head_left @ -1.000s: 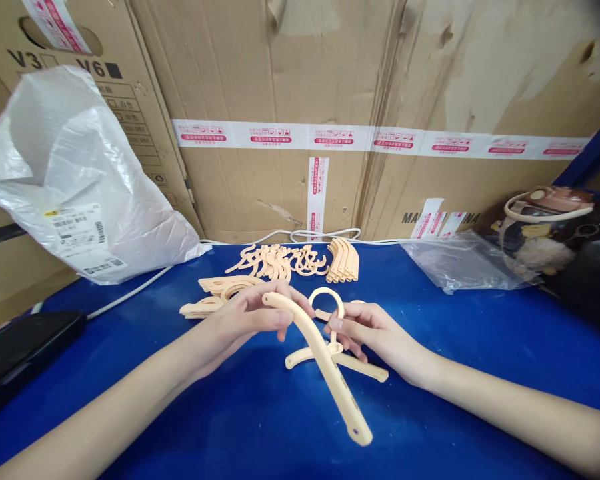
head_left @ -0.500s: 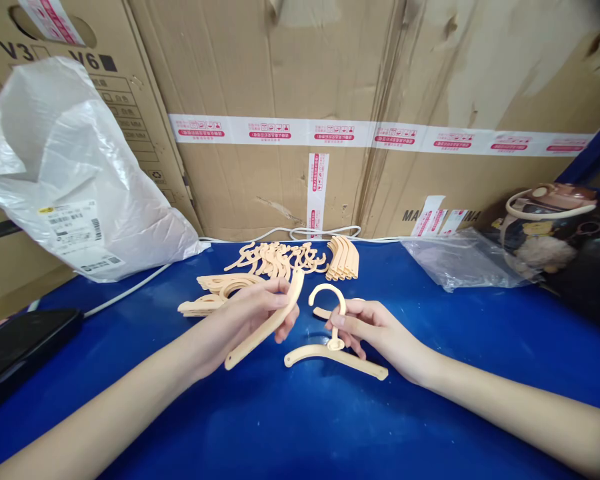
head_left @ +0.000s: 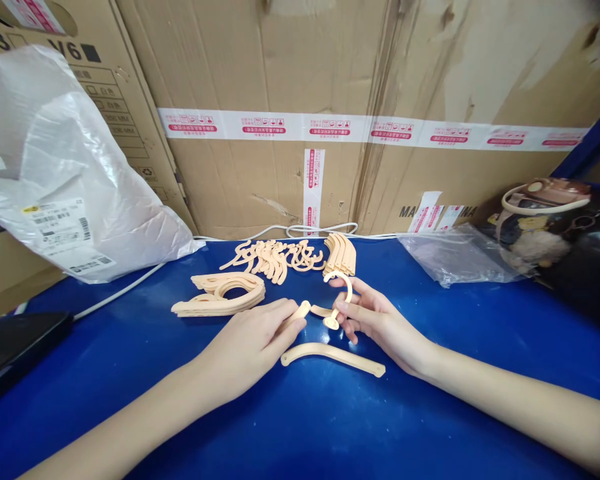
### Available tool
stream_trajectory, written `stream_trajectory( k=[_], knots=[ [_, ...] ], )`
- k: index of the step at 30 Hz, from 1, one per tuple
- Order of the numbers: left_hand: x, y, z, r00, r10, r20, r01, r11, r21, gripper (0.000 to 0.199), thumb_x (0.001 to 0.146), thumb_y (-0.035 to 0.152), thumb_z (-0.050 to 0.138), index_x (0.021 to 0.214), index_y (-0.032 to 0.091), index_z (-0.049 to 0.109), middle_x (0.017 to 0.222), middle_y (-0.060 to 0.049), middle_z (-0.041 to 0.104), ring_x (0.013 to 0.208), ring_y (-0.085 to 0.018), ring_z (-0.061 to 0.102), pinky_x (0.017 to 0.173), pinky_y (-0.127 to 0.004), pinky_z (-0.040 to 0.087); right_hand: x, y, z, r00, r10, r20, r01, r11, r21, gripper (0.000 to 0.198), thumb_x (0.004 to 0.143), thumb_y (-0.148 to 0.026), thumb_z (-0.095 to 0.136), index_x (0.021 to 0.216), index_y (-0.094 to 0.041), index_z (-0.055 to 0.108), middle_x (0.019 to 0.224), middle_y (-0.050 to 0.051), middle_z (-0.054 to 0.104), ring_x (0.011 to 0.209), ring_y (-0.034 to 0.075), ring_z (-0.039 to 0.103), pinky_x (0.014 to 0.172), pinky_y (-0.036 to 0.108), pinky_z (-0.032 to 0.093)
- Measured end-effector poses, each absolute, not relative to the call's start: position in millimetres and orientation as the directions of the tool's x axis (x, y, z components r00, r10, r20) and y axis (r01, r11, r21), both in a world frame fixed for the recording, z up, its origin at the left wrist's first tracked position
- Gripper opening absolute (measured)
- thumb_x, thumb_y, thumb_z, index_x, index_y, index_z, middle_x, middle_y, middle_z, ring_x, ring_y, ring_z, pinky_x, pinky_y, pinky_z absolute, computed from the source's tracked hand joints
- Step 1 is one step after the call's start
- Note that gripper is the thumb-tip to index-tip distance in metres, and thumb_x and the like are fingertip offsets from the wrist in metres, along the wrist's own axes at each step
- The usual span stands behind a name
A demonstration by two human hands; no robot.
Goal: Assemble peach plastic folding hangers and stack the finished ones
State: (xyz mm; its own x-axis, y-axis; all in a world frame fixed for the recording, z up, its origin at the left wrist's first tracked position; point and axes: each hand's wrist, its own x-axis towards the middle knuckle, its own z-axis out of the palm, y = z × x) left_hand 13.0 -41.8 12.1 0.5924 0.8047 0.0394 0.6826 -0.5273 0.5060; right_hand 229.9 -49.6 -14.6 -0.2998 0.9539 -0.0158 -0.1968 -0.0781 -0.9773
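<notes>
My left hand [head_left: 260,337] is closed around a cream plastic hanger arm [head_left: 304,309]; only its rounded end shows past my fingers. Between thumb and fingers, my right hand [head_left: 367,310] pinches a cream hanger hook [head_left: 349,291], its curve up and its flat round base down. The two held parts are close but apart. Just below them on the blue table lies a loose curved hanger arm [head_left: 333,355] with a hole at each end. Another cream piece [head_left: 321,311] shows partly behind my right fingers, mostly hidden.
Stacked hanger pieces [head_left: 220,307] lie left of centre. Behind them are a heap of loose hooks [head_left: 275,257] and a row of hanger arms [head_left: 341,253]. A white plastic bag [head_left: 80,180], a black device [head_left: 20,347], a clear bag [head_left: 455,257] and a bottle [head_left: 535,220] stand around the edges.
My left hand has turned palm down and moved right, swinging the hanger arm toward the hook. My right hand has lifted the hook slightly up and away. The view has shifted a little.
</notes>
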Motion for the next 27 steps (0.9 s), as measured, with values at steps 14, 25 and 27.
stream_trajectory(
  k=[14, 25, 27],
  knots=[
    [14.7, -45.1, 8.8, 0.701, 0.713, 0.034, 0.597, -0.612, 0.519, 0.034, 0.1, 0.042, 0.027, 0.077, 0.021, 0.04, 0.068, 0.004, 0.051, 0.062, -0.014, 0.051, 0.057, -0.026, 0.03, 230.4, -47.0, -9.5, -0.313, 0.949, -0.046, -0.286, -0.14, -0.948, 0.049, 0.082, -0.025, 0.069, 0.124, -0.02, 0.046, 0.074, -0.001, 0.059, 0.061, 0.009, 0.052, 0.054, 0.02, 0.045],
    [12.9, -46.2, 8.3, 0.734, 0.664, 0.14, 0.548, -0.701, 0.457, 0.027, 0.1, 0.035, 0.028, 0.084, 0.021, 0.043, 0.076, 0.002, 0.056, 0.067, -0.015, 0.054, 0.06, -0.026, 0.035, 232.1, -47.1, -8.8, -0.374, 0.927, -0.039, -0.264, -0.147, -0.953, 0.043, 0.084, -0.025, 0.067, 0.123, -0.023, 0.049, 0.075, -0.002, 0.059, 0.061, 0.008, 0.053, 0.055, 0.019, 0.045],
    [12.8, -46.4, 8.2, 0.744, 0.651, 0.151, 0.541, -0.72, 0.436, 0.026, 0.101, 0.033, 0.028, 0.085, 0.021, 0.045, 0.078, 0.001, 0.057, 0.069, -0.015, 0.054, 0.061, -0.026, 0.036, 232.0, -46.7, -9.1, -0.378, 0.925, -0.035, -0.262, -0.143, -0.954, 0.044, 0.084, -0.025, 0.066, 0.124, -0.023, 0.049, 0.076, -0.001, 0.06, 0.062, 0.009, 0.054, 0.056, 0.02, 0.045]
  ],
)
